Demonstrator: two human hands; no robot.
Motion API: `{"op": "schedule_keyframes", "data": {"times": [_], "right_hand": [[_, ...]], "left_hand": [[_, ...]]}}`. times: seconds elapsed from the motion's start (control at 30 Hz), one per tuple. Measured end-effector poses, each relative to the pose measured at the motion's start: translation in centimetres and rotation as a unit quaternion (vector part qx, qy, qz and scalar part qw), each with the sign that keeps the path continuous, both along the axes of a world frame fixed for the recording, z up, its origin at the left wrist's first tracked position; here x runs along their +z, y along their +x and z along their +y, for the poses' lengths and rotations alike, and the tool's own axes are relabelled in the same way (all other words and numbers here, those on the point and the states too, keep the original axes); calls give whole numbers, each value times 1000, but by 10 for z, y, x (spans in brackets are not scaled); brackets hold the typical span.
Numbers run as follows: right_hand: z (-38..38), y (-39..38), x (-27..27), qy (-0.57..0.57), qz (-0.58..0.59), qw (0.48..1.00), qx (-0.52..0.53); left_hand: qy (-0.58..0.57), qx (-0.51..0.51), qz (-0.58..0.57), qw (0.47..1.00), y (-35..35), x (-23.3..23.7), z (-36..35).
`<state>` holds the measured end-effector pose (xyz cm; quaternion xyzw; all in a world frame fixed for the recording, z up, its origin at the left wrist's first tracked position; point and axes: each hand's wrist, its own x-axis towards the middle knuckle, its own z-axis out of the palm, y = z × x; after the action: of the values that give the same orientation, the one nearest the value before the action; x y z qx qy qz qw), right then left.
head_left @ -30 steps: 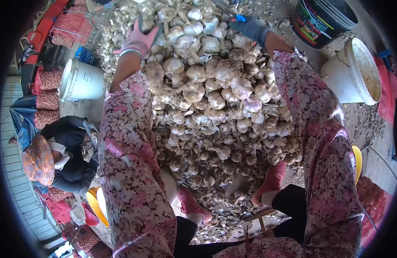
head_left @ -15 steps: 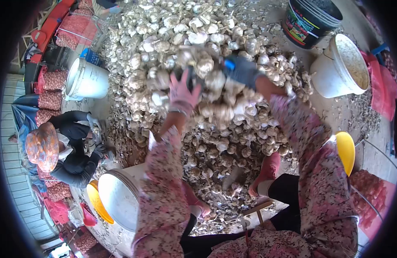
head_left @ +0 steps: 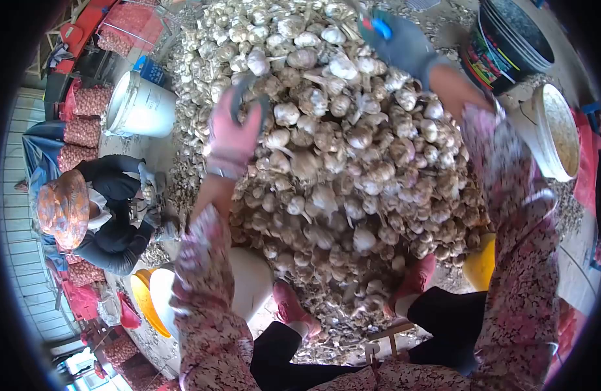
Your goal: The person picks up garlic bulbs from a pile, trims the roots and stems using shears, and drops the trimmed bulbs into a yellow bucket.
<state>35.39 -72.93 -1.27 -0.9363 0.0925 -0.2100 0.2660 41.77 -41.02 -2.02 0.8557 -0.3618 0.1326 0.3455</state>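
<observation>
A large heap of garlic bulbs (head_left: 359,137) spreads in front of me, with dry stems still on many of them. My left hand (head_left: 235,127), in a pink glove with a dark grey palm, is over the heap's left side. Its thumb and fingers are apart, and no bulb shows in its grasp. Up at the heap's far right is my right hand (head_left: 404,49) in a grey glove, closed around a tool with a blue and red handle (head_left: 381,27). The tool's working end is blurred at the top edge of the view.
A white bucket (head_left: 144,107) stands left of the heap. At right are a black bucket (head_left: 502,52) and another white bucket (head_left: 558,133). A person in a patterned hat (head_left: 64,208) crouches at left. Red net sacks (head_left: 88,130) line the left side. My pink shoes (head_left: 290,306) touch the heap's near edge.
My hands have moved apart, the left one leftward and the right one up and right. Bulbs have slid down toward my feet, and the near part of the heap is thicker.
</observation>
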Motion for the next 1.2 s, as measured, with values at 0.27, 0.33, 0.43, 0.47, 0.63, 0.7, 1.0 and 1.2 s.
{"op": "schedule_keyframes", "data": {"times": [0.27,0.33,0.43,0.47,0.63,0.7,1.0,1.2], "right_hand": [[-53,223,-60,-175,215,956,90],[-36,250,-72,-392,270,869,132],[-24,241,-74,-603,339,702,167],[-30,240,-94,-601,344,700,176],[-61,227,-133,-307,226,907,180],[-22,171,-85,83,285,953,64],[17,19,-109,317,117,939,70],[81,-80,-124,181,171,967,45]], "left_hand": [[213,112,136,961,184,-4,-110],[399,193,21,896,205,-39,-135],[476,214,1,853,216,-75,-131],[532,190,-4,825,211,-73,-128],[288,134,121,940,186,-45,-113],[343,177,41,922,202,-74,-106],[170,-18,190,967,12,-85,-61],[408,91,151,896,-129,-75,-48]]}}
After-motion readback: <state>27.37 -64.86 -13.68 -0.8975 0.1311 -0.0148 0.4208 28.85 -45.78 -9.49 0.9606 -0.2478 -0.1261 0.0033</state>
